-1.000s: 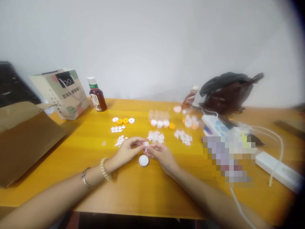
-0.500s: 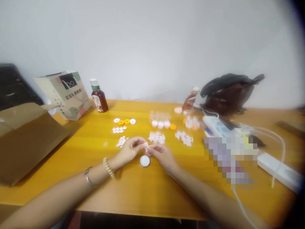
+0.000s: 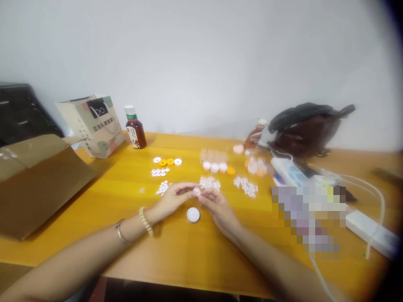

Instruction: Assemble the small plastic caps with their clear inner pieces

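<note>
Both my hands meet over the middle of the yellow table (image 3: 176, 247). My left hand (image 3: 171, 200) and my right hand (image 3: 218, 206) each pinch the same small white plastic piece (image 3: 197, 191) between their fingertips. A round white cap (image 3: 193, 214) lies flat on the table just below the hands. Heaps of small white pieces (image 3: 210, 183) lie right behind the fingers, with another heap (image 3: 246, 186) to the right and a smaller one (image 3: 163, 187) to the left. Beads and a bangle circle my left wrist.
White and orange rings (image 3: 167, 161) sit in a row behind. Small clear vials (image 3: 214, 159) stand mid-table. A brown cardboard box (image 3: 34, 180), a paper bag (image 3: 92, 125) and a dark bottle (image 3: 135, 132) are at left. A power strip (image 3: 291, 172), cables and a dark handbag (image 3: 307, 128) crowd the right.
The view has shifted slightly, so everything sits a little lower and to the right. My fingers have turned the small white piece between them; both hands stay together above the cap.
</note>
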Tool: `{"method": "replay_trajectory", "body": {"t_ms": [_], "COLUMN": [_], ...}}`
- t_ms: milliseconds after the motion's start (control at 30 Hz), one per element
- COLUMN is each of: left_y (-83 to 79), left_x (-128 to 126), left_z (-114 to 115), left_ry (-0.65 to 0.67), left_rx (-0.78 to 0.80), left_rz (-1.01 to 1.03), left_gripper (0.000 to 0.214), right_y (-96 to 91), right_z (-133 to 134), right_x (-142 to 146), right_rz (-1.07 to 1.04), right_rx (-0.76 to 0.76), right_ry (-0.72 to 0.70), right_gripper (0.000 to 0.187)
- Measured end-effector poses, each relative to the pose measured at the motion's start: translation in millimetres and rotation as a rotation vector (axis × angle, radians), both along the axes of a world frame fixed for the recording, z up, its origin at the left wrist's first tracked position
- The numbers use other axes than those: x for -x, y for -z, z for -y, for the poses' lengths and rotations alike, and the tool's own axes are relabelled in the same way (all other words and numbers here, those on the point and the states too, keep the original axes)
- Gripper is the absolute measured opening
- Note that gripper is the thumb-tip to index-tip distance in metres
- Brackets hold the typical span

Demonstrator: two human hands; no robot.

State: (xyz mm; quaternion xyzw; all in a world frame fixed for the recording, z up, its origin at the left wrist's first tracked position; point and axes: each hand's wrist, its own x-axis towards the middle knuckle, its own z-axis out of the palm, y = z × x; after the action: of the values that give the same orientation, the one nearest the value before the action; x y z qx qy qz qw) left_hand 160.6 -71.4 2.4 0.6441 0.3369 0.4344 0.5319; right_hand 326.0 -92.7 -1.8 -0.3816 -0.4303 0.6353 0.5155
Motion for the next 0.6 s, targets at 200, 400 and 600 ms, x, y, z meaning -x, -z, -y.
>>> {"method": "replay_trajectory", "body": {"t_ms": [200, 400, 600], "left_y": [-2.1, -0.9, -1.0], "left_x": [-2.8, -1.9, 1.3], "left_z": [4.1, 2.7, 1.0], "left_ry": [-0.068, -0.067, -0.027], "left_rx": [0.009, -0.013, -0.119], "left_rz": [-0.031, -0.053, -0.161], "left_gripper": [0.026, 0.026, 0.024], "right_y": [1.0, 6.2, 5.2], "right_z": [1.6, 0.6, 2.7], "right_x": [2.5, 1.5, 2.2], "right_rz": [0.164, 0.147, 0.157], "right_rx": [-0.127, -0.121, -0.090], "right_ry": [0.000, -0.011, -0.017], "right_gripper": [0.024, 0.025, 0.028]}}
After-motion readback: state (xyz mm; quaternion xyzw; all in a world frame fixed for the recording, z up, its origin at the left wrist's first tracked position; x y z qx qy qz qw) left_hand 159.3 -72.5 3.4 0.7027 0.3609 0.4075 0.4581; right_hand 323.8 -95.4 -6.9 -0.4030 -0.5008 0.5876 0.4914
